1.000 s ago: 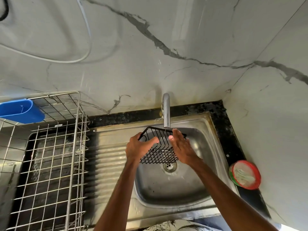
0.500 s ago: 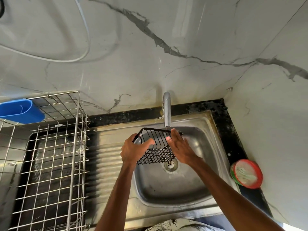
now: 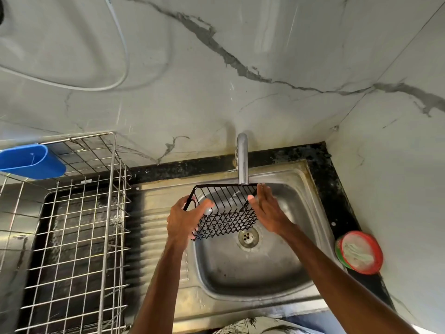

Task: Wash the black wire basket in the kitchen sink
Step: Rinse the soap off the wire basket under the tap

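Left hand grips the black wire basket; right hand presses flat.

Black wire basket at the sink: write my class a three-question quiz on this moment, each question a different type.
1. True or false: the black wire basket is held beneath the tap, above the sink.
2. The right hand lies flat against the basket's side. The left hand: A grips its edge; B hangs idle; C turns the tap.
3. Fill in: the red-rimmed container sits to the sink's ____.
Key: 1 true; 2 A; 3 right.
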`<state>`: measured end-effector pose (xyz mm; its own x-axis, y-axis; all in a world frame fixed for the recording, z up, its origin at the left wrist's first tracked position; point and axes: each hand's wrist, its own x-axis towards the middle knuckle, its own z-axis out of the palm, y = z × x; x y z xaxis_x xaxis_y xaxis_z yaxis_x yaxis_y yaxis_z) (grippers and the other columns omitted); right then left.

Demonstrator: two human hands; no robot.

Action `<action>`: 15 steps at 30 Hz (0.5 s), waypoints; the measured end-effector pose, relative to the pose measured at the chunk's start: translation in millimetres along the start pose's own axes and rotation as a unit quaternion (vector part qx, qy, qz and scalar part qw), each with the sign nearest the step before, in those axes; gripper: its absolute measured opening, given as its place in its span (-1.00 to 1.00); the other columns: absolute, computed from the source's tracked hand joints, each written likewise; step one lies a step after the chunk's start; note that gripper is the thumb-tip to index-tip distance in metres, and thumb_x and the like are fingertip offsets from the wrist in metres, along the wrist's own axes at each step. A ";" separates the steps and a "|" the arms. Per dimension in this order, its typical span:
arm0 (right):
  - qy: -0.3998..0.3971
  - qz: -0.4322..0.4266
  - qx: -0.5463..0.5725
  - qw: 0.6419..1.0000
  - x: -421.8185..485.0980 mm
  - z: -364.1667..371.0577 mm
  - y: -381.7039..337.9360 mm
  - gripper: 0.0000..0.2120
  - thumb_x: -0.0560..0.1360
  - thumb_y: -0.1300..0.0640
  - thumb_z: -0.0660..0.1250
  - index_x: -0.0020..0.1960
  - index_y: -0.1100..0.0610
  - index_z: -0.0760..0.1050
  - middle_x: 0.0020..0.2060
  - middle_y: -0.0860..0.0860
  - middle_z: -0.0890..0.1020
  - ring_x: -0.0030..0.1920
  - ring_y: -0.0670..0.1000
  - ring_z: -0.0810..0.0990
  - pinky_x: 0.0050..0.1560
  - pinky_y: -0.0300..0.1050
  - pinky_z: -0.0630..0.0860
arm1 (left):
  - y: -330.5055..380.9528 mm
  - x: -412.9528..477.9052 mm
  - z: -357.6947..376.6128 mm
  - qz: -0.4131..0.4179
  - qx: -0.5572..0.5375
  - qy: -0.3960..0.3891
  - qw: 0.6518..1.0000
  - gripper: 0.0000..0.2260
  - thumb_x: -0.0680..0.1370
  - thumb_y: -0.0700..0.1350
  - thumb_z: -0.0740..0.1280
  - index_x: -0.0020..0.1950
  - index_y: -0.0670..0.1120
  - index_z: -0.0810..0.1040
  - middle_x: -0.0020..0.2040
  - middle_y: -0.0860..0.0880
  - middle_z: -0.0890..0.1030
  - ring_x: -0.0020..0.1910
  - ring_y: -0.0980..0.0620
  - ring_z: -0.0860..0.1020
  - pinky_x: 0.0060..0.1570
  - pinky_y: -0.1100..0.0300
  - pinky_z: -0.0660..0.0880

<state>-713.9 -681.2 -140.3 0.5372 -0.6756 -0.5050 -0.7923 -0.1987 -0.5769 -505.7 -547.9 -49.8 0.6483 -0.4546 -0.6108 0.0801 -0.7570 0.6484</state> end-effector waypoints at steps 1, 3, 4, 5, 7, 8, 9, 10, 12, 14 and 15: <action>0.004 -0.027 -0.016 0.999 -3.6 1.9 -5.3 -0.20 0.56 -0.39 -0.24 0.62 0.05 -0.34 0.59 0.02 -0.36 0.59 0.01 -0.38 0.59 0.13 -0.27 | -0.2 0.9 0.1 -0.002 -0.004 -0.004 1.000 -0.40 0.42 0.15 0.59 0.42 0.10 0.53 0.10 -0.04 0.56 -0.07 0.02 0.56 0.10 -0.13 0.65; 0.005 -0.070 -0.045 0.997 -6.5 5.0 -14.7 -0.22 0.57 -0.37 -0.25 0.62 0.03 -0.36 0.58 -0.02 -0.40 0.56 -0.05 -0.42 0.56 0.08 -0.36 | 1.5 1.6 2.5 0.001 -0.004 -0.010 1.000 -0.33 0.37 0.19 0.60 0.44 0.11 0.52 0.10 -0.02 0.55 -0.02 -0.02 0.58 0.09 -0.14 0.66; 0.005 -0.069 -0.045 0.997 -4.7 6.7 -18.0 -0.23 0.58 -0.37 -0.25 0.61 0.03 -0.37 0.58 -0.03 -0.37 0.57 -0.05 -0.40 0.57 0.10 -0.35 | 4.4 0.6 4.9 0.006 0.004 -0.013 1.000 -0.28 0.31 0.25 0.60 0.43 0.13 0.52 0.12 -0.01 0.55 0.03 -0.06 0.60 0.11 -0.18 0.66; 0.008 -0.051 -0.032 0.998 -2.3 6.8 -22.2 -0.23 0.58 -0.37 -0.26 0.61 0.05 -0.37 0.59 -0.01 -0.34 0.58 -0.04 -0.37 0.58 0.14 -0.33 | 7.7 0.1 7.9 0.012 0.010 -0.015 1.000 -0.22 0.23 0.30 0.58 0.42 0.14 0.53 0.12 -0.01 0.57 0.04 -0.08 0.63 0.13 -0.21 0.65; 0.025 -0.001 0.001 1.000 3.0 5.5 -29.1 -0.18 0.55 -0.41 -0.30 0.62 0.08 -0.36 0.61 0.04 -0.31 0.59 0.02 -0.34 0.57 0.20 -0.32 | 13.4 1.8 14.3 0.018 0.014 -0.021 1.000 -0.19 0.15 0.36 0.54 0.38 0.17 0.55 0.10 -0.03 0.64 -0.06 -0.07 0.70 0.10 -0.19 0.67; 0.030 0.011 0.012 0.999 3.9 4.5 -33.7 -0.15 0.53 -0.43 -0.32 0.62 0.09 -0.35 0.61 0.06 -0.30 0.59 0.05 -0.35 0.56 0.21 -0.33 | 16.5 3.1 17.1 0.021 0.017 -0.024 0.999 -0.19 0.15 0.36 0.54 0.38 0.17 0.55 0.09 -0.03 0.66 -0.10 -0.06 0.71 0.08 -0.17 0.68; 0.029 0.007 0.014 0.999 2.4 4.2 -38.8 -0.15 0.53 -0.43 -0.33 0.62 0.10 -0.33 0.61 0.07 -0.30 0.58 0.07 -0.36 0.56 0.21 -0.34 | 19.1 6.1 20.2 0.023 0.021 -0.026 0.999 -0.17 0.16 0.36 0.56 0.40 0.17 0.54 0.09 -0.02 0.66 -0.10 -0.06 0.71 0.07 -0.16 0.68; 0.029 -0.012 0.010 0.999 -0.9 5.0 -45.5 -0.17 0.55 -0.41 -0.33 0.63 0.10 -0.31 0.61 0.06 -0.29 0.58 0.06 -0.36 0.56 0.20 -0.34 | 22.2 8.2 23.0 0.025 0.026 -0.030 0.999 -0.14 0.18 0.37 0.57 0.44 0.16 0.52 0.10 -0.02 0.66 -0.07 -0.07 0.71 0.06 -0.16 0.69; 0.038 -0.059 0.003 0.998 -12.4 8.8 -59.1 -0.19 0.57 -0.40 -0.35 0.64 0.09 -0.23 0.62 0.07 -0.24 0.58 0.04 -0.35 0.57 0.18 -0.32 | 28.9 12.5 29.0 0.031 0.040 -0.035 0.998 -0.08 0.19 0.39 0.57 0.51 0.14 0.49 0.20 -0.06 0.66 0.02 -0.11 0.70 0.03 -0.16 0.70; 0.049 -0.102 0.009 0.994 -26.5 12.5 -70.7 -0.12 0.51 -0.46 -0.42 0.65 0.06 -0.19 0.63 0.05 -0.18 0.59 0.00 -0.34 0.58 0.14 -0.31 | 35.9 13.8 33.8 0.032 0.043 -0.041 0.998 -0.14 0.27 0.36 0.59 0.52 0.15 0.48 0.22 -0.04 0.64 0.02 -0.13 0.71 -0.08 -0.14 0.72; 0.055 -0.124 0.021 0.991 -32.5 14.4 -74.3 -0.11 0.49 -0.47 -0.42 0.65 0.05 -0.20 0.63 0.02 -0.17 0.59 -0.04 -0.34 0.59 0.09 -0.32 | 38.3 15.0 35.7 0.030 0.042 -0.046 0.998 -0.19 0.32 0.32 0.59 0.52 0.15 0.49 0.21 -0.03 0.62 0.04 -0.14 0.70 -0.10 -0.14 0.72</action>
<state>-668.3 -634.2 -90.2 0.6769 -0.6834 -0.2735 -0.6260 -0.3389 -0.7023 -519.9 -600.5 -50.3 0.5780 -0.5387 -0.6129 -0.0234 -0.7618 0.6474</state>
